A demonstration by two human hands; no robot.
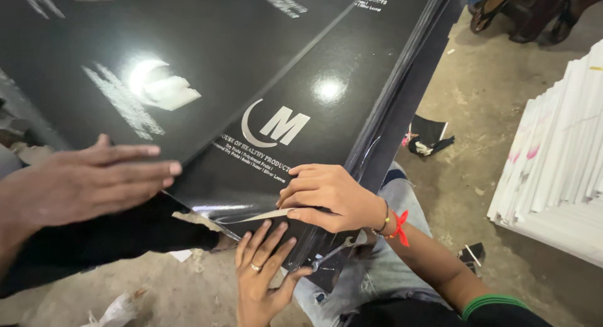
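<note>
A large glossy black sheet [301,69] with pale printing is spread across the upper and middle part of the frame. It lies on top of further black sheets whose edges show along its right side. Its lower corner reaches down to the bottom centre, where both of the person's hands are placed. The left hand [262,273], with a ring on one finger, is laid flat and open on that corner, fingers spread and pointing up the frame, nothing being grasped. The right hand [330,198], with a red thread at the wrist, is set just above it with bent fingers. Thumb and fingertips are closed on a pale lifted edge [264,216] of the sheet. At centre left, another person's hand [81,182] is pressed flat on the sheet, fingers stretched toward the right. A stack of white sheets [559,164] is seen at the right edge, well apart, on the concrete floor [477,95]. A black scrap [428,137] lies between the stacks.
</note>
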